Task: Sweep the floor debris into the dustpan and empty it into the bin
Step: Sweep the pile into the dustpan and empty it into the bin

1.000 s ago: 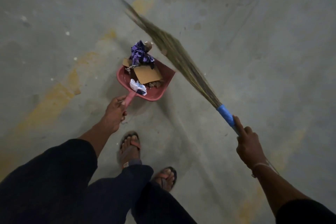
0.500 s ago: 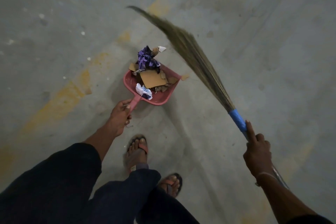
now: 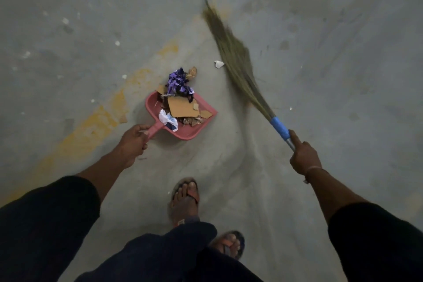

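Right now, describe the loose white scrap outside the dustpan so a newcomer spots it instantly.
Start at the pink dustpan on the grey floor. Look beyond its open mouth, toward the broom bristles. The white scrap lies alone on bare concrete beside them, apart from the purple wrapper heaped at the pan's mouth.

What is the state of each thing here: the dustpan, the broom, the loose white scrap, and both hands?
Dustpan: on the floor, loaded with cardboard and wrappers.
Broom: blurred, bristles beside the scrap.
White scrap: on the floor, outside the dustpan.
Purple wrapper: at the pan's front edge, only partly in.
Left hand: grips the dustpan handle.
Right hand: grips the broom handle.
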